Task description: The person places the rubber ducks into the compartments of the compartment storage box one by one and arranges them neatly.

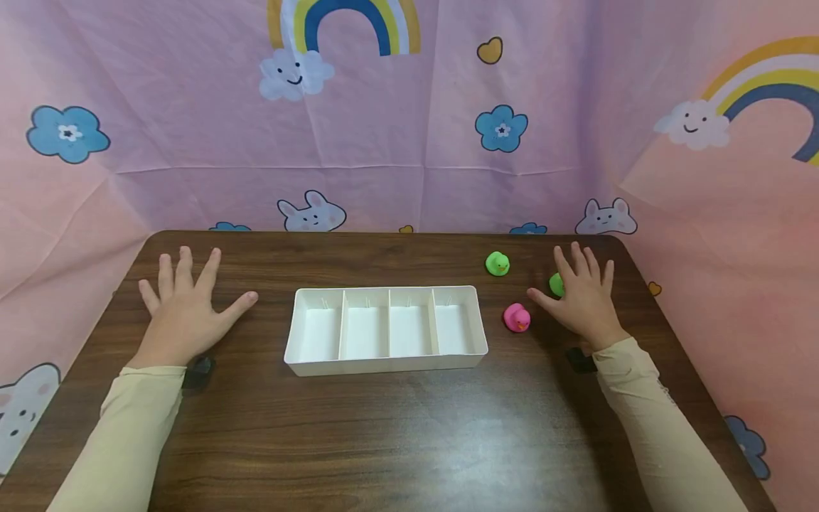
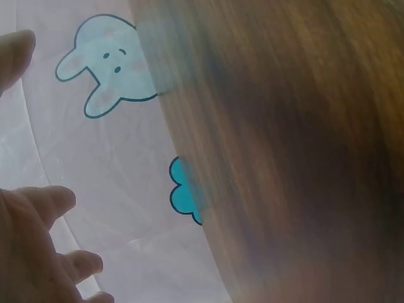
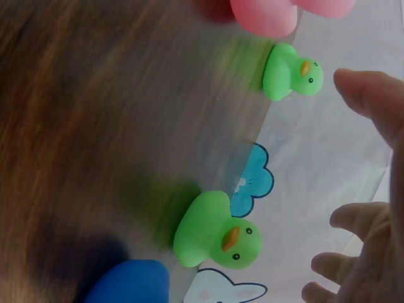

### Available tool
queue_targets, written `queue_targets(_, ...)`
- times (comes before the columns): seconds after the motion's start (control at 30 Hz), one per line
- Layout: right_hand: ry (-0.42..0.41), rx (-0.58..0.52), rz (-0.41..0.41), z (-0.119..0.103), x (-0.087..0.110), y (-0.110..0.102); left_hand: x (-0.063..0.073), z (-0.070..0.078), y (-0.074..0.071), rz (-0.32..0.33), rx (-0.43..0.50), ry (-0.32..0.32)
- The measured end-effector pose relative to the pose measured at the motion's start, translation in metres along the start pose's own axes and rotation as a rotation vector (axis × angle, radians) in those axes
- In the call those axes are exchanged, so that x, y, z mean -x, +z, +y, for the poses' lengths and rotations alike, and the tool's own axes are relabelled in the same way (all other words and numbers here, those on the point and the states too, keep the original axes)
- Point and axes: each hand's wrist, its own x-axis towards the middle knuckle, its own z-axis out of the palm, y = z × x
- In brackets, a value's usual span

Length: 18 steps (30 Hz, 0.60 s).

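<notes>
My left hand (image 1: 184,316) is spread over the left side of the table with nothing in it; its fingertips (image 2: 53,202) show in the left wrist view. Over the right side, my right hand (image 1: 585,302) is spread too, holding nothing. A green rubber duck (image 1: 557,285) shows partly beside its thumb. A pink rubber duck (image 1: 517,318) sits to the left of that hand, and another green rubber duck (image 1: 497,264) stands farther back. In the right wrist view a rounded blue object (image 3: 129,284) is cut off at the bottom; the right hand hides it from the head view.
A white tray (image 1: 384,365) with several compartments in a row stands mid-table, between the hands. The dark wooden table (image 1: 358,441) has its back edge against a pink and purple printed cloth (image 1: 371,128), which also hangs on both sides.
</notes>
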Motion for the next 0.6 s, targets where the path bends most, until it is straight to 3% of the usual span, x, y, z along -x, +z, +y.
queue_targets(0.6,0.002,-0.013,-0.034,-0.0008,0.0029,-0.0043,0.0011,0.0015,0.0012,-0.012,0.03,-0.008)
